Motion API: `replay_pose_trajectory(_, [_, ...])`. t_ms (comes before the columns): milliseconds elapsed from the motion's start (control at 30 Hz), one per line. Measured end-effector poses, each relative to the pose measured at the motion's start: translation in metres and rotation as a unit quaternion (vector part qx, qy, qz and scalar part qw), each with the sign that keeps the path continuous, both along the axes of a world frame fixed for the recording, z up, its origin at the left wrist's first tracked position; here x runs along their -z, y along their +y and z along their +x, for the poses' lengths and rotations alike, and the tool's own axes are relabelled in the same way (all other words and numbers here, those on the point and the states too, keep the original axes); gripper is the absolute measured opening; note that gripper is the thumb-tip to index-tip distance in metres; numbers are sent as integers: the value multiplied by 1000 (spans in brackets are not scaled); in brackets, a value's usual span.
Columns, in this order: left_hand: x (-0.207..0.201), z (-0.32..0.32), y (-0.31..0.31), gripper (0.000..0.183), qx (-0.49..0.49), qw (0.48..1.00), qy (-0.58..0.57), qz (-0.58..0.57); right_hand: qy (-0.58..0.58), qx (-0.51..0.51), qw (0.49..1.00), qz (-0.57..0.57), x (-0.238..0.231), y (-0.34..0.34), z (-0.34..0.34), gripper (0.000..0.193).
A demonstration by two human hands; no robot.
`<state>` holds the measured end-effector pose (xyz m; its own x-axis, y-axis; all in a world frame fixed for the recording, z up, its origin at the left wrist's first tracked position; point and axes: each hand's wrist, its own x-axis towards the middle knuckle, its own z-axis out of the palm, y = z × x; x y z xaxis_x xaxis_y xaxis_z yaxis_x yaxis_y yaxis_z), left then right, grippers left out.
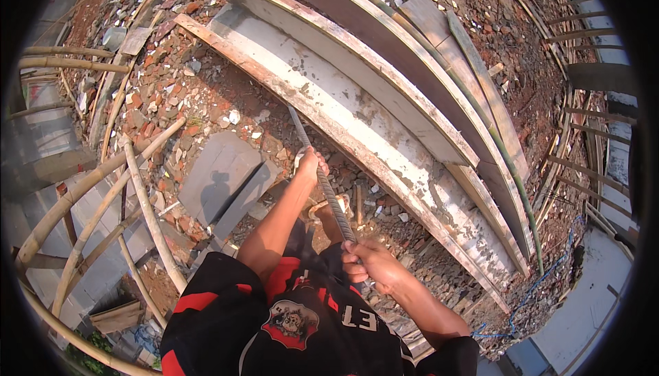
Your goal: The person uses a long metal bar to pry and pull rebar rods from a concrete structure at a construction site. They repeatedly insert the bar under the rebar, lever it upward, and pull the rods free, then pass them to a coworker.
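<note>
the ground outdoors is broken brick rubble, beside long pale boards. a grey ribbed bar slants from near them toward the body; left hand and right hand have fingers curled closed around it.

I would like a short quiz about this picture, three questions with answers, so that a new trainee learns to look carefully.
1. True or false: the left hand and the right hand grip the same grey, ribbed, metal-looking bar.

2. What covers the ground beside the long, white-lined wooden trough?
A) Green grass
B) Broken red and grey rubble
C) Smooth black tiles

3. Which hand holds the bar closer to the trough?

Key:
1. True.
2. B.
3. The left hand.
</note>
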<state>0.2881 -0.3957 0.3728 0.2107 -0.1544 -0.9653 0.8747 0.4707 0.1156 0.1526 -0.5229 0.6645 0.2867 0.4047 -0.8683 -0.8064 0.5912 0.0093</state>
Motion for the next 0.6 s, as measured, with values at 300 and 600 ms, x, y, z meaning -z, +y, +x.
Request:
replay_pose_trajectory(300, [-8, 4, 44, 49, 48, 994, 73, -70, 7, -147, 983, -111, -1, 88, -1, 25])
replay_pose_trajectory(600, [7, -43, 32, 52, 84, 995, 48, -9, -154, -451, 704, -527, 41, 90, -72, 47])
